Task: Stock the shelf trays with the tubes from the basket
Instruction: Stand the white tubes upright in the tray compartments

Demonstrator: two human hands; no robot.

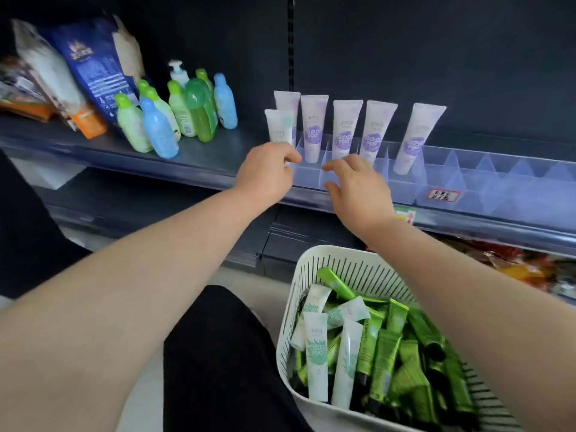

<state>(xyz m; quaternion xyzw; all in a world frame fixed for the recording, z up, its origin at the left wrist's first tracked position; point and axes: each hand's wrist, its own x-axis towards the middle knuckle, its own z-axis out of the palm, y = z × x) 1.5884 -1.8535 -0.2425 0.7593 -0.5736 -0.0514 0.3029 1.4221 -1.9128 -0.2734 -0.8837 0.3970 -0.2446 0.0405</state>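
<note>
Head view shows six tubes point(314, 127) standing in the clear tray point(467, 179) on the shelf, most slots to their right unfilled. Left hand point(265, 176) pinches the leftmost tube's base; right hand point(355, 185) hovers spread, holding nothing. Below the tray, the basket point(311, 275) is full, so stocking looks barely begun.

Both hands point(311, 179) at shelf tray point(467, 179); basket point(299, 307) holds tubes point(383, 347).

upright tubes point(314, 127) block left, right tray slots point(498, 169) free
</note>
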